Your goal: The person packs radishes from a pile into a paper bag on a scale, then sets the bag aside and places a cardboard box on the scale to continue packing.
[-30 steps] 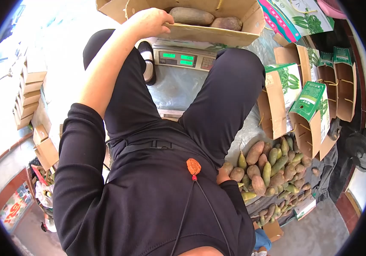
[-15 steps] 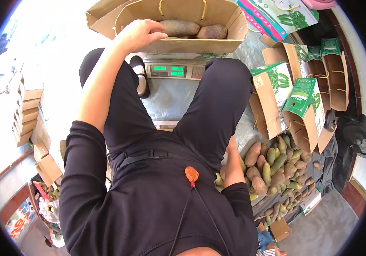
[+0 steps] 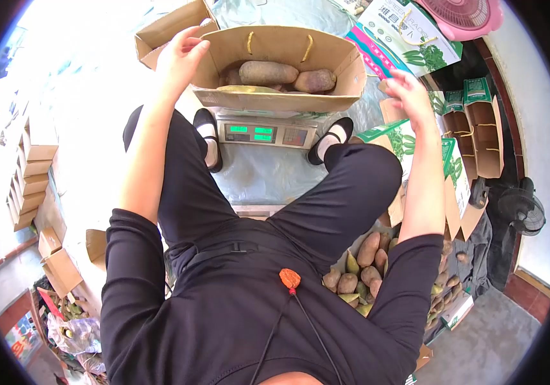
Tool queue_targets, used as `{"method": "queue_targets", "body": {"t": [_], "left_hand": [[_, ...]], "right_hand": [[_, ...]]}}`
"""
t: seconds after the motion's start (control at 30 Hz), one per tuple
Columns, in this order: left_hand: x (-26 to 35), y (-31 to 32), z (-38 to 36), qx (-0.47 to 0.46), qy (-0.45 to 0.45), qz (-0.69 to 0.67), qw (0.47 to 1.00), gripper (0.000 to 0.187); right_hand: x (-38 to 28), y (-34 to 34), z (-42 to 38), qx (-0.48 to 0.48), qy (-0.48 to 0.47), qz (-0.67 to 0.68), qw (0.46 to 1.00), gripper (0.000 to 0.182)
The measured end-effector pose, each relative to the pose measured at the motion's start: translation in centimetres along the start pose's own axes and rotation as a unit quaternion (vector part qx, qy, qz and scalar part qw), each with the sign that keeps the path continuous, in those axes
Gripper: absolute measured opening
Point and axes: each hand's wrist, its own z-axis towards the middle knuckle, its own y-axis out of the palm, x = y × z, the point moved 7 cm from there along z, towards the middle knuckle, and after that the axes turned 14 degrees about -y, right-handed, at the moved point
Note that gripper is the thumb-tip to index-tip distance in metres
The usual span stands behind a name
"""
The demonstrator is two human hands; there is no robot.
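Note:
An open cardboard box point(image 3: 342, 74) with yellow rope handles rests on a digital scale point(image 3: 263, 133) whose display is lit green. Inside lie several brownish radishes point(image 3: 268, 72) and a yellowish-green one near the front wall. My left hand point(image 3: 182, 54) is at the box's left end, fingers apart, holding nothing visible; whether it touches the rim I cannot tell. To the right of the box, my right hand point(image 3: 410, 96) is raised with its fingers spread and nothing in it.
Beside my right leg is a pile of radishes point(image 3: 370, 250). Open green-and-white cartons point(image 3: 480, 128) stand at the right, below a pink fan point(image 3: 464, 16). A black fan point(image 3: 522, 208) is farther right. Stacked cartons point(image 3: 34, 167) line the left side.
My right hand has come up from the radish pile to the right of the box. My left hand has shifted left, off the box's opening. The view has shifted, showing more beyond the box.

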Motion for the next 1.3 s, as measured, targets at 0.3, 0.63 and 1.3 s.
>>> {"method": "queue_targets", "body": {"t": [0.3, 0.63, 1.3], "left_hand": [[-4.1, -3.5, 1.0, -0.114, -0.256, -0.048, 0.959, 0.065], [-8.4, 1.4, 3.7, -0.286, -0.391, 0.038, 0.874, 0.048], [-14.5, -0.2, 4.5, -0.117, -0.323, -0.171, 0.923, 0.035]], "right_hand": [[5.2, 5.3, 4.5, 0.023, 0.105, -0.019, 0.994, 0.053], [7.3, 6.5, 4.9, -0.033, 0.145, 0.046, 0.988, 0.062], [3.9, 8.9, 8.6, 0.018, 0.009, 0.029, 0.999, 0.037]]}}
